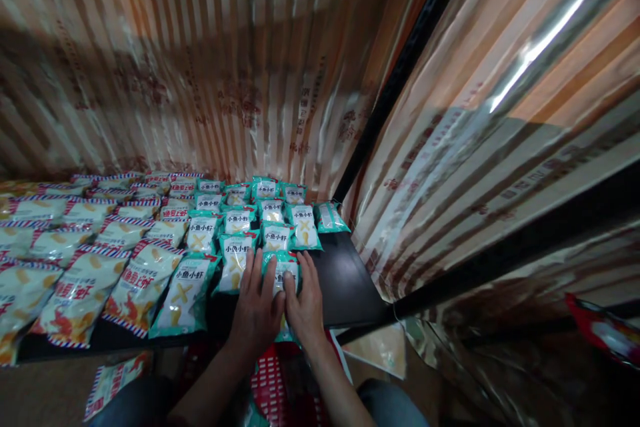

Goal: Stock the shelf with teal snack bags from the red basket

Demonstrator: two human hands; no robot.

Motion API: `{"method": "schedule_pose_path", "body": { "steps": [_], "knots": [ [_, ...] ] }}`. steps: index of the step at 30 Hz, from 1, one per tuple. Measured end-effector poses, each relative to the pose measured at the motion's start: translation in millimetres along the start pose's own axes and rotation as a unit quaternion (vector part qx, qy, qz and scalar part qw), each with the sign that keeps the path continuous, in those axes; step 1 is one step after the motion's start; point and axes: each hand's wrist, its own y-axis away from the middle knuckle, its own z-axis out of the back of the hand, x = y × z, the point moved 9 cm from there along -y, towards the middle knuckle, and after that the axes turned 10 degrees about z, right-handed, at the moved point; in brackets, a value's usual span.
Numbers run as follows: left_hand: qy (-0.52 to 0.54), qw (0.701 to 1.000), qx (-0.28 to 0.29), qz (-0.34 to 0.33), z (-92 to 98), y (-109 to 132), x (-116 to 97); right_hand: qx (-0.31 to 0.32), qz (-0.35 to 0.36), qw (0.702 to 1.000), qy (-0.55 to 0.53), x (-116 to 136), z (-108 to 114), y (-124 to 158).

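My left hand [255, 303] and my right hand [305, 300] are on either side of a green-and-white snack bag [285, 277] at the shelf's front edge, holding it between them. Their fingers stretch forward along its sides, with the thumbs over its front, and they hide much of the bag. Just left of my left hand lies another green snack bag [234, 263], and a larger-looking one [184, 297] sits further left. Behind my hands, more green bags, such as this one [304, 225], lie in rows.
White-and-red snack bags [80, 290] in rows fill the shelf's left side. The dark shelf [345, 280] ends at a black post [395, 87] on the right. Striped plastic sheeting [225, 60] hangs behind. Below are a red basket [270, 380] and a loose snack bag [115, 380].
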Motion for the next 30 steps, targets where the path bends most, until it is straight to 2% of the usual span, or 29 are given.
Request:
{"method": "schedule_pose_path", "body": {
  "steps": [5,12,16,20,30],
  "knots": [
    [0.001,0.998,-0.057,0.034,12.5,0,6,0.012,-0.021,0.999,-0.037,3,-3,-16],
    [-0.065,0.991,-0.076,0.090,16.7,-4,24,0.050,-0.110,0.987,-0.107,-9,-20,-26],
    [-0.058,0.990,-0.069,0.105,11.8,-2,30,0.048,-0.096,0.986,-0.126,-3,-26,-34],
    [-0.039,0.991,-0.076,0.105,8.3,0,33,0.070,-0.077,0.990,-0.094,1,-34,-39],
    [-0.050,0.985,-0.094,0.134,16.9,0,41,0.083,-0.040,0.995,-0.035,-8,-34,-34]
  ]
}}
